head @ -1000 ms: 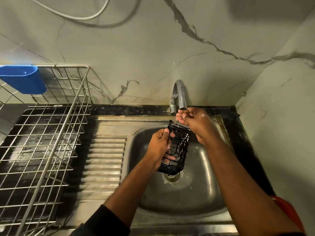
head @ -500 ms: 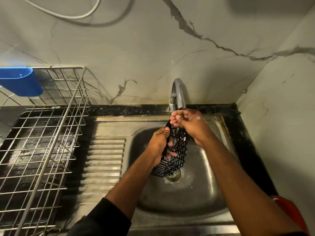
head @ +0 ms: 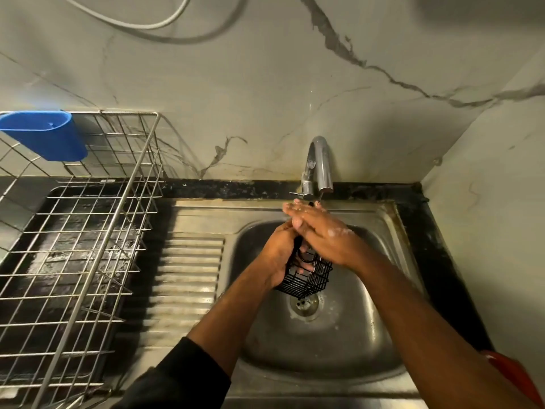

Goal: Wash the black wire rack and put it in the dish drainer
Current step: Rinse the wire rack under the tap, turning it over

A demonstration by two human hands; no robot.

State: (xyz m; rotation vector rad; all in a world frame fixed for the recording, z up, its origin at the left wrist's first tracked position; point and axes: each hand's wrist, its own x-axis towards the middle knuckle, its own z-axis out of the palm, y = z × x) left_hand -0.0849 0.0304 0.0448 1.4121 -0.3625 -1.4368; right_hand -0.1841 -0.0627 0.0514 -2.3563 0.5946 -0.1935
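1. Since the frame half a second back, the right hand (head: pixel 321 236) has slid from pinching the rack's top edge to lying flat across it, and the black wire rack (head: pixel 308 274) has tipped so that its lower end now points at the drain (head: pixel 303 304).
2. Now the left hand (head: pixel 280 258) grips the rack from the left side, fingers curled through and round the wires; this probably steadies it while the other hand works.
3. Straight, spread fingers of the right hand press on the rack's upper part, fingertips just under the tap (head: pixel 318 166). Specks of white suds sit on its back, so I judge this a rubbing or rinsing stroke, not a hold.
4. Held over the sink (head: pixel 383 335) bowl, directly below the spout, the rack hangs clear of the bowl's floor; run-off would fall into the drain. Whether water is flowing, I cannot tell.
5. Washing looks unfinished; the dish drainer (head: pixel 88 261), well apart on the left, holds no rack yet.
6. Steel sink and ribbed draining board (head: pixel 188 276) lie in a dark counter; the tray under the drainer glistens wet.
7. A blue plastic cup (head: pixel 47 134) hangs on the drainer's far rim, marble-veined wall (head: pixel 265 84) tiles meet in a corner at right, a pale cable (head: pixel 141 23) loops overhead, and something red (head: pixel 516 376) shows at the lower right edge.
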